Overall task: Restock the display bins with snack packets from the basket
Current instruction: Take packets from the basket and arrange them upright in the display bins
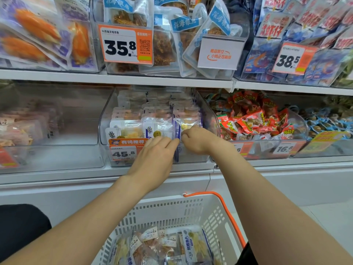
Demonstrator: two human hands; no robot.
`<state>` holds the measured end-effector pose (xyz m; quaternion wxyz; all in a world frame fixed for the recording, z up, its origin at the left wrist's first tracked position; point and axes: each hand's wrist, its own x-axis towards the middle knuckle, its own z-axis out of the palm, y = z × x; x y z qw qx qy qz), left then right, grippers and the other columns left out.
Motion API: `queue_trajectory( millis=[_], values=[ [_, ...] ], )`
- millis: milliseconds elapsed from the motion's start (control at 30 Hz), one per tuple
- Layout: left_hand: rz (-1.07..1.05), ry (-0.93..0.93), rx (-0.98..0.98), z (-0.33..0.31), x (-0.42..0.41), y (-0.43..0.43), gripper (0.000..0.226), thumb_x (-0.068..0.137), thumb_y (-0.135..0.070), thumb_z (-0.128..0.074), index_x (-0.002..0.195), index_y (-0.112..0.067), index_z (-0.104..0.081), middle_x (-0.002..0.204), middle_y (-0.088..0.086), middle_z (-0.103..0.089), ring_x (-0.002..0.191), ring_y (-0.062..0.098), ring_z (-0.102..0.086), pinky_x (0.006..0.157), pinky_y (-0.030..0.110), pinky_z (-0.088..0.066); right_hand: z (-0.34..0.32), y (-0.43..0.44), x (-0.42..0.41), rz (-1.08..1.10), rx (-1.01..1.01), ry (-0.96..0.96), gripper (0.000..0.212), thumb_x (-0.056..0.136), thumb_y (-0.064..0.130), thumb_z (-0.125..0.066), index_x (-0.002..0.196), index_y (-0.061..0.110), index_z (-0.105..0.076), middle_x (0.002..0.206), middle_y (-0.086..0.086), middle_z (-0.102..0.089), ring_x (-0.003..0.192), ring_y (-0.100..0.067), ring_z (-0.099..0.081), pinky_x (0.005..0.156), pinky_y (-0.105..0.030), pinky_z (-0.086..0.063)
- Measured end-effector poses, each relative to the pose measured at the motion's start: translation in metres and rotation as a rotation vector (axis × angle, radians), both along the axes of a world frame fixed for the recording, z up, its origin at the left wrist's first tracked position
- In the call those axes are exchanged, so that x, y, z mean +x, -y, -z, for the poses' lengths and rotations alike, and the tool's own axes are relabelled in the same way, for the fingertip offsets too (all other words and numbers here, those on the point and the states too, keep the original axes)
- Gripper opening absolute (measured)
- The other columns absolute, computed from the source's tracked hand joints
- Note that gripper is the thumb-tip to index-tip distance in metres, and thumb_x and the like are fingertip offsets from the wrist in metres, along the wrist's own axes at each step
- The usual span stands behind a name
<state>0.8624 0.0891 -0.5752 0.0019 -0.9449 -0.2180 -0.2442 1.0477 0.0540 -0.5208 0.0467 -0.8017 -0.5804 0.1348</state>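
Observation:
A clear display bin (104,119) on the lower shelf holds three rows of white and blue snack packets. My right hand (196,141) pinches the front packet (188,124) of the right row at the bin's front wall. My left hand (155,159) lies over the bin's front edge, fingers extended and touching the same packet's blue left edge beside the right hand. Below, a white plastic basket (172,213) with an orange handle (227,213) holds several more snack packets (194,243).
A clear bin (57,131) to the left holds pinkish packets at its left side. Red packets (254,119) fill the bin to the right. The upper shelf (114,78) carries bins with price tags 35.8 (125,45) and 38.5 (292,58). White floor lies at the right.

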Motion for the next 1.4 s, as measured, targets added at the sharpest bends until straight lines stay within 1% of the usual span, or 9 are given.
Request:
queue_trajectory(
  millis=[133, 233, 333, 467, 667, 933, 1133, 1267, 1400],
  values=[
    [-0.005, 0.096, 0.04, 0.006, -0.009, 0.008, 0.05, 0.087, -0.002, -0.066, 0.136, -0.009, -0.061, 0.137, 0.009, -0.055, 0.125, 0.028, -0.049, 0.105, 0.041, -0.047, 0.009, 0.023, -0.007, 0.048, 0.26, 0.104, 0.022, 0.101, 0.016, -0.043, 0.087, 0.013, -0.06, 0.1, -0.015, -0.066, 0.094, -0.038, -0.062, 0.075, -0.042, -0.05],
    [0.034, 0.117, 0.129, 0.015, -0.012, 0.012, 0.024, 0.086, -0.007, -0.065, 0.109, -0.012, -0.066, 0.114, 0.006, -0.055, 0.105, 0.028, -0.051, 0.084, 0.039, -0.045, 0.015, 0.044, -0.02, 0.064, 0.513, 0.346, 0.025, 0.09, 0.011, -0.055, 0.111, 0.007, -0.067, 0.109, -0.016, -0.06, 0.099, -0.04, -0.056, 0.083, -0.049, -0.05],
    [0.057, -0.076, 0.025, 0.032, -0.014, 0.012, 0.008, 0.09, -0.02, -0.057, 0.094, -0.021, -0.063, 0.094, -0.002, -0.063, 0.089, 0.024, -0.057, 0.073, 0.038, -0.039, 0.018, 0.06, -0.041, 0.069, 0.643, 0.37, 0.017, 0.084, 0.012, -0.058, 0.099, 0.007, -0.066, 0.1, -0.015, -0.058, 0.09, -0.037, -0.052, 0.072, -0.046, -0.046],
    [-0.005, -0.473, -0.184, 0.063, -0.017, 0.019, 0.012, 0.097, -0.025, -0.047, 0.087, -0.026, -0.053, 0.084, -0.001, -0.063, 0.075, 0.028, -0.057, 0.061, 0.038, -0.042, 0.042, 0.081, -0.068, 0.044, 0.342, 0.279, 0.012, 0.093, 0.017, -0.055, 0.101, 0.012, -0.063, 0.101, -0.012, -0.06, 0.093, -0.036, -0.059, 0.066, -0.037, -0.036],
    [0.029, -0.967, -0.422, 0.133, -0.025, 0.033, 0.032, 0.095, -0.005, -0.048, 0.113, -0.023, -0.068, 0.115, -0.001, -0.068, 0.097, 0.024, -0.067, 0.08, 0.04, -0.057, 0.087, 0.119, -0.098, -0.165, -0.281, 0.279, 0.023, 0.097, 0.012, -0.052, 0.12, 0.013, -0.059, 0.125, -0.013, -0.06, 0.096, -0.031, -0.059, 0.073, -0.038, -0.042],
    [0.255, -1.612, -0.585, 0.172, -0.055, 0.061, 0.059, 0.098, 0.0, -0.06, 0.15, -0.027, -0.056, 0.159, -0.002, -0.044, 0.128, 0.025, -0.055, 0.096, 0.041, -0.053, 0.126, 0.124, -0.118, -0.314, -0.419, 0.272, 0.012, 0.095, 0.007, -0.051, 0.103, 0.014, -0.056, 0.091, -0.004, -0.054, 0.079, -0.025, -0.06, 0.065, -0.036, -0.04],
    [0.192, -1.28, -0.59, 0.183, -0.073, 0.062, 0.033, 0.091, 0.011, -0.067, 0.123, 0.0, -0.068, 0.124, 0.011, -0.072, 0.113, 0.027, -0.068, 0.091, 0.037, -0.057, 0.124, 0.113, -0.124, -0.385, -0.432, 0.237, 0.009, 0.098, 0.01, -0.051, 0.106, 0.014, -0.054, 0.085, -0.001, -0.048, 0.07, -0.019, -0.052, 0.065, -0.035, -0.045],
    [0.163, -1.144, -0.673, 0.186, -0.076, 0.047, 0.014, 0.09, -0.012, -0.081, 0.084, -0.019, -0.071, 0.103, -0.001, -0.076, 0.097, 0.018, -0.072, 0.091, 0.037, -0.059, 0.124, 0.11, -0.124, -0.395, -0.435, 0.258, 0.014, 0.097, 0.007, -0.05, 0.109, 0.013, -0.054, 0.085, -0.001, -0.048, 0.069, -0.017, -0.052, 0.068, -0.035, -0.045],
    [0.094, -0.779, -0.829, 0.167, -0.066, 0.031, 0.004, 0.097, -0.027, -0.073, 0.099, -0.027, -0.07, 0.105, -0.01, -0.071, 0.099, 0.013, -0.068, 0.094, 0.037, -0.056, 0.12, 0.11, -0.117, -0.283, -0.461, 0.269, 0.024, 0.098, 0.004, -0.053, 0.118, 0.012, -0.06, 0.095, -0.002, -0.054, 0.083, -0.023, -0.058, 0.069, -0.035, -0.043]
  ],
)
